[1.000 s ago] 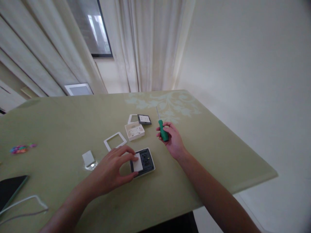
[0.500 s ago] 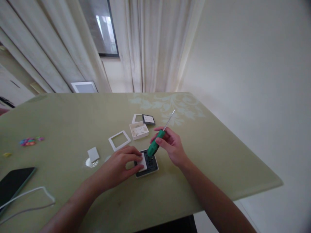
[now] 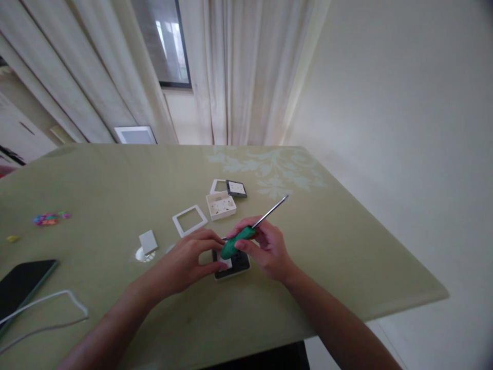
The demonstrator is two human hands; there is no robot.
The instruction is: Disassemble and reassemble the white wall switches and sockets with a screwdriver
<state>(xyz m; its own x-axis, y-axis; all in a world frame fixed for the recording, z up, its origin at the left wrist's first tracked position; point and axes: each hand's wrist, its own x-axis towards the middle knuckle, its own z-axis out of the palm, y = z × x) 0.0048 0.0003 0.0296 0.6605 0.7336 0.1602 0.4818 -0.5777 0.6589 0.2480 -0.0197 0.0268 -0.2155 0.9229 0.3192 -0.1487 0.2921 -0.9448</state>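
A wall switch [image 3: 242, 264] with a dark inner face and pale edge lies on the table near its front. My left hand [image 3: 192, 259] grips its left side, with fingers and thumb at a white rocker plate [image 3: 227, 263] there. In my right hand [image 3: 267, 252] is a screwdriver [image 3: 241, 241], held by its green handle. Its metal shaft points up and away to the right, while the butt of the handle is over the switch near my left fingertips. Whether the butt touches the plate cannot be made out. Part of the switch is hidden by the handle and fingers.
Beyond my hands are a white frame [image 3: 190, 221], a white back box [image 3: 221, 206] and a dark switch insert [image 3: 236, 188] on another frame. To the left lie a white plate [image 3: 148, 241], a phone [image 3: 25, 282], a white cable [image 3: 50, 295] and colourful small items [image 3: 50, 219].
My right hand has lowered and tipped the screwdriver flatter, its shaft swinging right and its handle butt moving left over the white plate. My left hand stays at the switch.
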